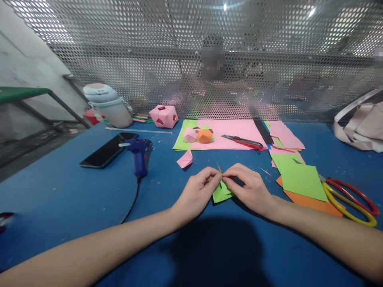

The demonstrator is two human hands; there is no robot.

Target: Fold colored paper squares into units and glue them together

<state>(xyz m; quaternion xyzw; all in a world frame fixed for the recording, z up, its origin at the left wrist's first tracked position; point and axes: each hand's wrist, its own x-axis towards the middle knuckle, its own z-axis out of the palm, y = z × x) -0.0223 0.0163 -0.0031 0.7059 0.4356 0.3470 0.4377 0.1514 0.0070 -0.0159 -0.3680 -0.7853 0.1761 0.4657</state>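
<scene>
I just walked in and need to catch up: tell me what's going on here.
A person's left hand and right hand together pinch folded green paper over a blue table. Beyond them, a utility knife lies on pink sheets. A glue gun rests to the left; scissors lie to the right, partly under a green sheet.

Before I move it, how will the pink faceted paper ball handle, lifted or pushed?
The pink faceted paper ball is probably light for its size: openings show in its folded shell. It may dent if squeezed, as its walls look like thin paper. Pushed, it would likely slide or tip rather than roll freely, given its flat faces and corners.
</scene>
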